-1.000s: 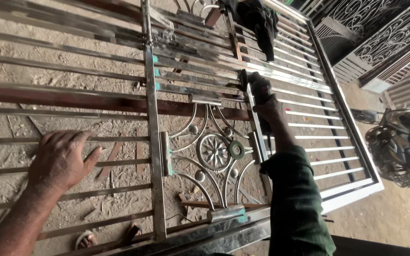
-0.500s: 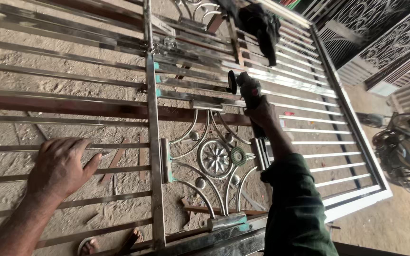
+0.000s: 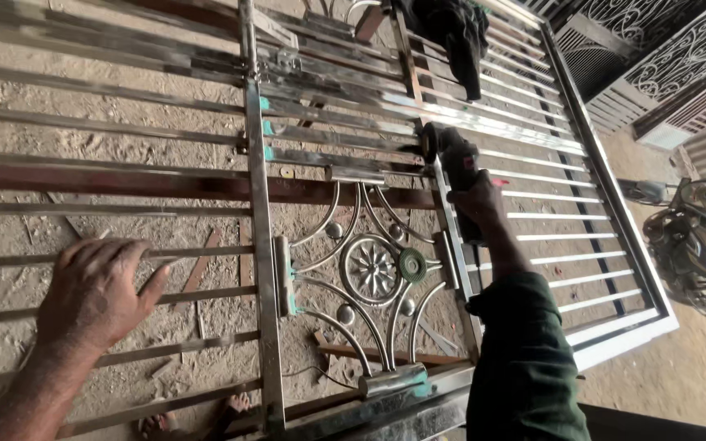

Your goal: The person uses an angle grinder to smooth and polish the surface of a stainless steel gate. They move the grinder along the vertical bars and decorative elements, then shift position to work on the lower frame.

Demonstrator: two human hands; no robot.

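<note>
Head view puts me over a steel gate [image 3: 255, 245] lying flat on sandy ground, its bars running left to right across the picture and its long posts running top to bottom. My right hand [image 3: 477, 202] is wrapped tight around a grinder [image 3: 451, 159], fingers fully curled on its body. The grinder's long axis lies along the post beside it, its head pointing up the picture, away from me, and touching the steel where the bars meet that post. My left hand [image 3: 96, 290] lies palm down, fingers spread and nearly flat, across two thin bars at lower left; it grips nothing. Between the two hands sits a scrollwork panel [image 3: 369, 269] with a flower rosette and a small green disc [image 3: 412, 265]. Teal tape patches mark the central post near the bar ends. A dark cloth [image 3: 455, 33] hangs over the bars at the top. The gate's outer frame [image 3: 614, 237] ends at right, with bare ground beyond it and a motorcycle [image 3: 700, 237] parked near that edge. More patterned gates [image 3: 655, 57] lean at upper right.
</note>
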